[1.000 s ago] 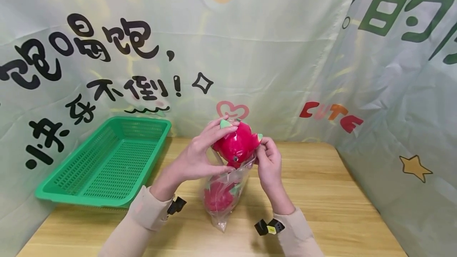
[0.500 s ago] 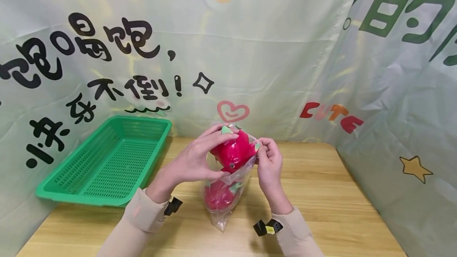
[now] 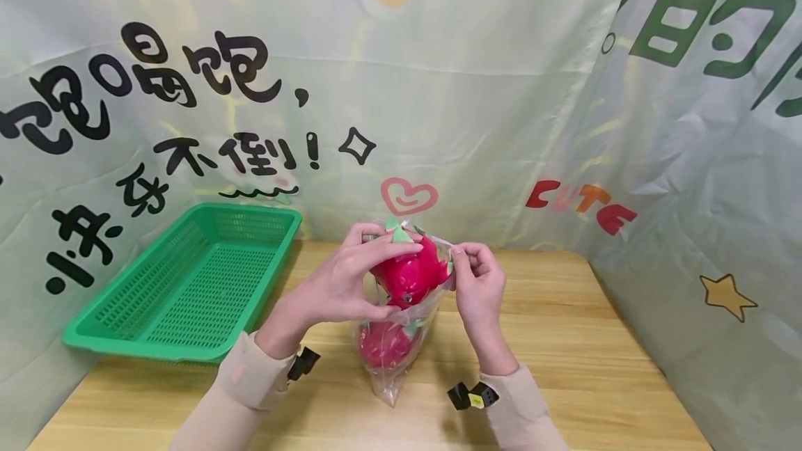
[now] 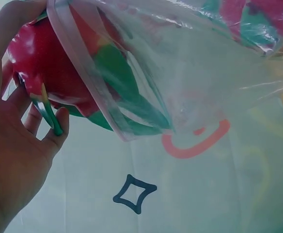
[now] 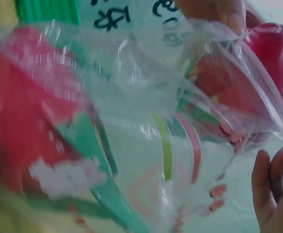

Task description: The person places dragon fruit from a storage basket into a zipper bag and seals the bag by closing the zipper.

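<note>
A red dragon fruit with green-tipped scales [image 3: 410,271] sits partly inside the mouth of a clear plastic bag [image 3: 387,392]. My left hand [image 3: 338,282] grips it from the left, fingers over the top and thumb low near the bag's edge. On the right, my right hand [image 3: 481,287] pinches the rim of the bag beside the fruit. A second dragon fruit [image 3: 383,345] lies lower down inside the bag. In the left wrist view, the bag's pinkish rim [image 4: 78,63] runs across the held fruit [image 4: 37,56]. The right wrist view shows the bagged fruit [image 5: 30,116] close up.
A green plastic basket [image 3: 207,291] stands at the left of the wooden table [image 3: 551,339]. Behind the table hangs a pale cloth backdrop [image 3: 476,117] printed with lettering and small drawings; it also runs along both sides.
The upper dragon fruit has come down a little, deeper into the bag's mouth. The bag's rim is now drawn up at its right side, and my right hand has shifted slightly right.
</note>
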Demonstrator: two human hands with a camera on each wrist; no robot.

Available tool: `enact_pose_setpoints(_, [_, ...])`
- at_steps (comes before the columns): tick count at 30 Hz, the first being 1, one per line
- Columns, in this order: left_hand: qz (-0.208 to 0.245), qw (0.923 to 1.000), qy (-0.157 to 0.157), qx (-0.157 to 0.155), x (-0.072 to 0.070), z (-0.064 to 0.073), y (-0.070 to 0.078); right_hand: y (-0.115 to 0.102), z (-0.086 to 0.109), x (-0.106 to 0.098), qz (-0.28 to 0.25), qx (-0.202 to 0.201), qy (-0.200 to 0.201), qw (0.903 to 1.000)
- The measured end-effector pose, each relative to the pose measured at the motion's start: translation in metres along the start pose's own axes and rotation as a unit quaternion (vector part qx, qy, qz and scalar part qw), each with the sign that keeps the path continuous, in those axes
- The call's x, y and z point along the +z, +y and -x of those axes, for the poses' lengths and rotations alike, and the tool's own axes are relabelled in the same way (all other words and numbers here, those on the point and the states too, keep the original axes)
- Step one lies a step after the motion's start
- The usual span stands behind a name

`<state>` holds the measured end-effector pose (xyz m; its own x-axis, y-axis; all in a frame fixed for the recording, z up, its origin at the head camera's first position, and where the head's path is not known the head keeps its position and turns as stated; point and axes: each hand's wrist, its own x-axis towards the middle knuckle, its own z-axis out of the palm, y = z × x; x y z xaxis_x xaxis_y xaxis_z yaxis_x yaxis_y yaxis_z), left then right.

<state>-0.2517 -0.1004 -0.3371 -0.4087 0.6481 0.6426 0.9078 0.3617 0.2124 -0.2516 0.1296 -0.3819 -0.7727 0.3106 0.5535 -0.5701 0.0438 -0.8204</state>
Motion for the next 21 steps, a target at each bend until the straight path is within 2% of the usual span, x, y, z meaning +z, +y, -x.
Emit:
enact_pose_setpoints(3, [-0.003, 1.0, -0.004, 0.0, 0.001, 0.001, 0.001, -0.001, -0.002, -0.004, 0.094, -0.077, -0.013, 0.9925])
enact_pose_setpoints(5, [-0.005, 1.0, -0.004, 0.001, 0.001, 0.002, 0.001, -0.002, -0.005, -0.008, 0.129, -0.104, -0.036, 0.9855])
enact_pose_setpoints(7, [-0.003, 1.0, -0.003, 0.002, 0.002, 0.003, 0.0, -0.006, -0.008, -0.013, 0.114, -0.079, -0.078, 0.9873])
enact_pose_setpoints(9, [-0.002, 1.0, -0.001, 0.003, 0.001, 0.005, -0.001, -0.009, -0.012, -0.017, 0.081, -0.023, -0.119, 0.9893])
enact_pose_setpoints(11, [-0.003, 1.0, 0.004, 0.004, 0.0, 0.006, -0.001, -0.013, -0.015, -0.021, 0.057, 0.035, -0.153, 0.986])
enact_pose_setpoints(13, [-0.007, 0.9999, 0.006, 0.004, -0.001, 0.007, -0.002, -0.016, -0.018, -0.025, 0.058, 0.071, -0.178, 0.9796])
enact_pose_setpoints(17, [-0.022, 0.9997, -0.004, 0.007, -0.002, 0.008, -0.001, -0.02, -0.019, -0.029, 0.091, 0.091, -0.203, 0.9707])
enact_pose_setpoints(21, [-0.041, 0.9988, -0.022, 0.015, -0.001, 0.007, 0.001, -0.022, -0.017, -0.03, 0.111, 0.085, -0.201, 0.9694])
